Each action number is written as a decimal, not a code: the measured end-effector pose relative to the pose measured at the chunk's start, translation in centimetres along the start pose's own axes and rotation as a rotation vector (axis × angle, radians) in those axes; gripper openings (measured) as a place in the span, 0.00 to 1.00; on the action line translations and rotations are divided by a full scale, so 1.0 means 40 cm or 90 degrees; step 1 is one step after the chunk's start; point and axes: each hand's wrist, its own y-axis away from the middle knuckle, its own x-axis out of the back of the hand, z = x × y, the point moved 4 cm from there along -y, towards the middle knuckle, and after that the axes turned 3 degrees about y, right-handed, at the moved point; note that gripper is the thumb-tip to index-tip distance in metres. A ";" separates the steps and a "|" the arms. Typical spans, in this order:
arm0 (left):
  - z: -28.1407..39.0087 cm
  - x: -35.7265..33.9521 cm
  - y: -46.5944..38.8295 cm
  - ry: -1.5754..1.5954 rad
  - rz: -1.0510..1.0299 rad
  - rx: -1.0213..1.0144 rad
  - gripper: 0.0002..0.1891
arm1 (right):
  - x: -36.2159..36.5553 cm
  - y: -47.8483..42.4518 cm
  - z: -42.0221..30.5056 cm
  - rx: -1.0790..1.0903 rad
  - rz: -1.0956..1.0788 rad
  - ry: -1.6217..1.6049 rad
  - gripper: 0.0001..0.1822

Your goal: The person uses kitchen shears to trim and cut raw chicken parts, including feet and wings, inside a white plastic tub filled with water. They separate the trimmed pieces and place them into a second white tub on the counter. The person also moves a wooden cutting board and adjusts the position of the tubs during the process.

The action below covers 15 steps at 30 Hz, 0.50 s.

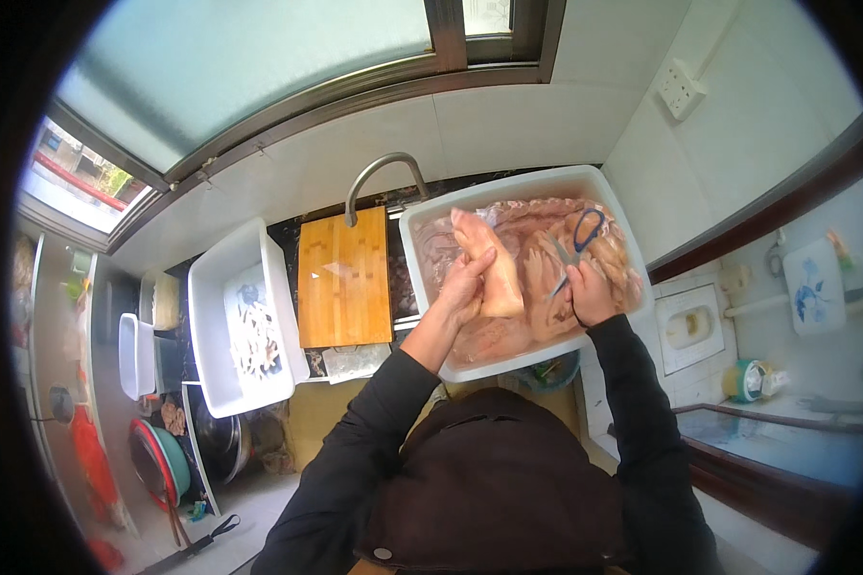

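Note:
My left hand (467, 289) grips a pale raw piece of meat (502, 277) that looks like a pig's trotter, tilted, its broad cut end towards me. It is held over a large white plastic tub (411, 269) full of raw meat pieces (546, 302) in cloudy liquid. My right hand (588, 293) holds a pair of scissors (569, 259) above the same tub. Their blades are spread apart, pointing left towards the meat. One blue handle loop shows beyond my right hand; the other is hidden by it. The blades appear apart from the held piece.
A wooden cutting board (344, 280) lies left of the tub, beneath a curved metal faucet (385, 162). Further left, a second white tub (279, 309) contains small pale pieces (255, 338). Smaller plastic containers (138, 356) stand beyond it. A wall socket (682, 90) is at upper right.

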 end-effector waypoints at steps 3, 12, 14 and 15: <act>-0.006 0.008 -0.033 -0.115 -0.010 0.076 0.19 | 0.025 0.043 0.011 -0.010 0.049 -0.021 0.16; -0.041 0.007 -0.045 -0.063 -0.029 0.201 0.29 | 0.028 0.178 0.018 -0.091 0.127 -0.202 0.13; -0.042 -0.001 -0.031 -0.014 -0.059 0.167 0.35 | 0.018 0.210 0.022 -0.135 0.134 -0.225 0.12; -0.040 -0.016 -0.026 0.011 -0.078 0.155 0.38 | 0.019 0.223 0.019 -0.150 0.139 -0.219 0.13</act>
